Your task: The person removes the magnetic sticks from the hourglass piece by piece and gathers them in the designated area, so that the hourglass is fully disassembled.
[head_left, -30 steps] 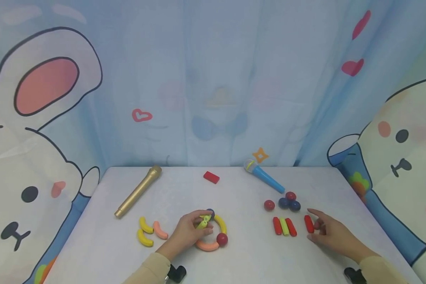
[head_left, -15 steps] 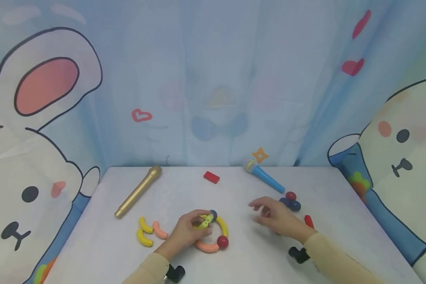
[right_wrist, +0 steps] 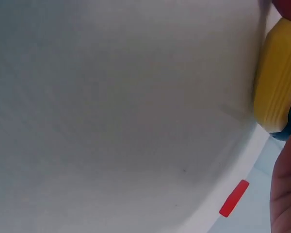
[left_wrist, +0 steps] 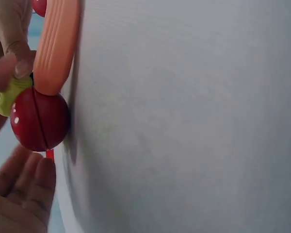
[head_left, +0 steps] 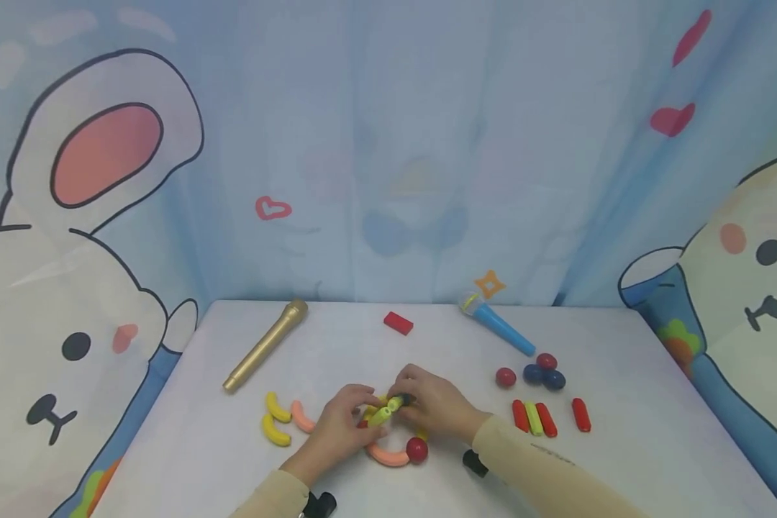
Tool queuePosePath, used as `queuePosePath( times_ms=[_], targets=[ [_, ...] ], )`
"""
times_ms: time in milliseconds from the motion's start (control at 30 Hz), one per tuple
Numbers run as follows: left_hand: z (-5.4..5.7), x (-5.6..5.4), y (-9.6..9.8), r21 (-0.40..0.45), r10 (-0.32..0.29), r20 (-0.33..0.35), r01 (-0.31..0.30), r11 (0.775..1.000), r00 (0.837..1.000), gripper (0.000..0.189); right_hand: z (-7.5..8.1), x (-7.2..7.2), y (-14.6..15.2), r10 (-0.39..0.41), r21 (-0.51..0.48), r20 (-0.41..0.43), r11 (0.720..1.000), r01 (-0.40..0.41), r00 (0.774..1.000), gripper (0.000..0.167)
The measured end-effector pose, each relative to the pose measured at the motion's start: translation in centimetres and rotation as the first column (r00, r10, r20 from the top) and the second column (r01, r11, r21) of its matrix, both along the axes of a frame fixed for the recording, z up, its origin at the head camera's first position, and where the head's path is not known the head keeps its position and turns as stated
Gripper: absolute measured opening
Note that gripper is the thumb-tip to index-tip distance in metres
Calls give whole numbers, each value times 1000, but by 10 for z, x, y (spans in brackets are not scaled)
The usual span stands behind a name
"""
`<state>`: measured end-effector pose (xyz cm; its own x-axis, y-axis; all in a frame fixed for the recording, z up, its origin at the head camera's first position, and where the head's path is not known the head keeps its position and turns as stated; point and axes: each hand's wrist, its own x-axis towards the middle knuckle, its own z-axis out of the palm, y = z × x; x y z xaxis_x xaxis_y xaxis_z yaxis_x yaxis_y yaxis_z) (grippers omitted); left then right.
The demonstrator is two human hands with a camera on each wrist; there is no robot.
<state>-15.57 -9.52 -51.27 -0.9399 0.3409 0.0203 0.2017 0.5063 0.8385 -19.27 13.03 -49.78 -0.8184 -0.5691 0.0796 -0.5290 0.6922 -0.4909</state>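
Note:
A ring of toy magnetic pieces lies between my hands, made of curved rods and balls. My left hand (head_left: pixel 344 432) pinches a light green rod (head_left: pixel 380 416) at its left side, close by a red ball (left_wrist: pixel 40 119) joined to an orange curved rod (left_wrist: pixel 58 48). From the right, my right hand (head_left: pixel 435 404) grips a dark blue ball (right_wrist: pixel 286 121) at the end of a yellow curved rod (right_wrist: pixel 276 80). A second light green rod (head_left: pixel 396 403) reaches from that ball toward the first, their ends close together. Another red ball (head_left: pixel 417 450) sits at the ring's near right.
Yellow curved rods (head_left: pixel 275 430) and an orange one (head_left: pixel 301 417) lie left. On the right are red and blue balls (head_left: pixel 534 374) and several straight rods (head_left: pixel 547 419). Behind lie a gold microphone (head_left: pixel 265 347), a red block (head_left: pixel 398 323) and a blue microphone (head_left: pixel 501 327).
My right hand has come left from the red rods to the ring and now grips the blue ball. My left hand stays at the green rod. The head view has shifted slightly.

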Motion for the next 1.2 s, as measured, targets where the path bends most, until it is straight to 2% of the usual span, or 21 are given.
queuePosePath(
  times_ms=[67,167,300,500,733,833,933,1067,1200],
  targets=[
    [0,1,-1,-70,11,-10,-12,997,1000,32,-1,1,2,-19,7,2,1000,19,1000,23],
    [1,0,-1,-116,7,-1,-7,993,1000,31,-3,2,8,-64,-27,55,997,65,996,24],
    [1,-3,-1,-104,-7,34,10,995,999,29,-3,6,19,-123,-93,156,986,139,980,26],
    [1,-7,2,-97,-11,106,21,995,994,29,-4,13,31,-203,-150,286,956,253,937,25],
    [0,-7,6,-80,-52,104,61,995,993,25,-6,19,38,-238,-153,265,946,284,934,21],
    [0,-8,7,-77,-62,105,70,995,993,24,-5,20,37,-290,-182,258,922,341,922,23],
    [0,-8,6,-84,-70,105,79,993,992,26,-1,21,37,-353,-219,260,885,411,899,26],
    [1,-8,4,-99,-68,101,78,992,993,30,5,24,43,-388,-246,266,857,452,882,42],
    [2,-7,2,-111,-55,111,67,992,992,33,12,32,54,-365,-263,265,863,431,893,57]
  ],
)
